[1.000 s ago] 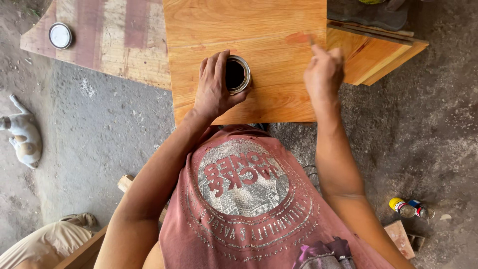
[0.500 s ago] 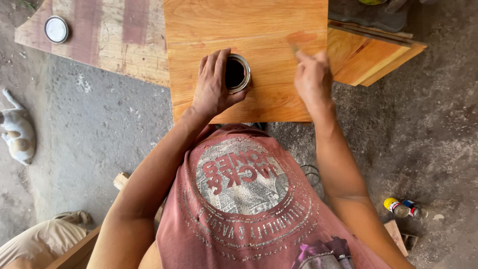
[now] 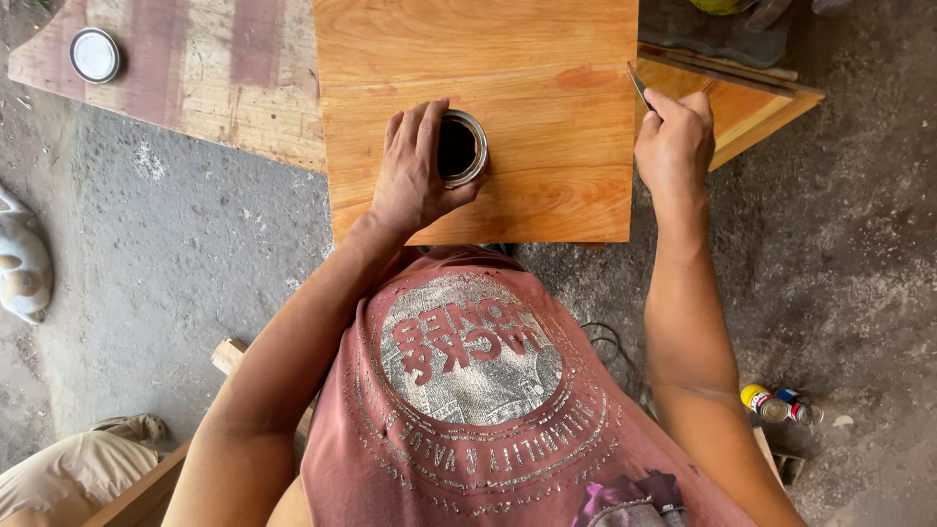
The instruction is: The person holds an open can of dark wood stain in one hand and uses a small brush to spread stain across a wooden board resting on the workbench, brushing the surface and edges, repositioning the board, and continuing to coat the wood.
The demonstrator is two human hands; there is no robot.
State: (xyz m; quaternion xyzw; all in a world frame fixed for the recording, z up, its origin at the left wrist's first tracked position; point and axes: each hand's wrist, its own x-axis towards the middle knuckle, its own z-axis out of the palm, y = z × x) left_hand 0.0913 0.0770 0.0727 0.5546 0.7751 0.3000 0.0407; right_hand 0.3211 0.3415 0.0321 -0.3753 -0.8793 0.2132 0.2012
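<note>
We see a small round metal tin (image 3: 461, 147), lid off, dark liquid inside, standing upright on the orange-brown varnished wooden board (image 3: 508, 59) near its centre, left hand (image 3: 415, 171) wrapped round its side. We note a thin dark brush handle (image 3: 640, 88) pinched in the right hand (image 3: 673, 146), tilted, at the board's right edge.

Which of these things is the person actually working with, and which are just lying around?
In use:
- left hand gripping the open tin of dark liquid
- right hand holding a thin tool
- orange wooden board under both

Lying about:
- round lid on the striped plank
- small cans on the concrete floor
</note>
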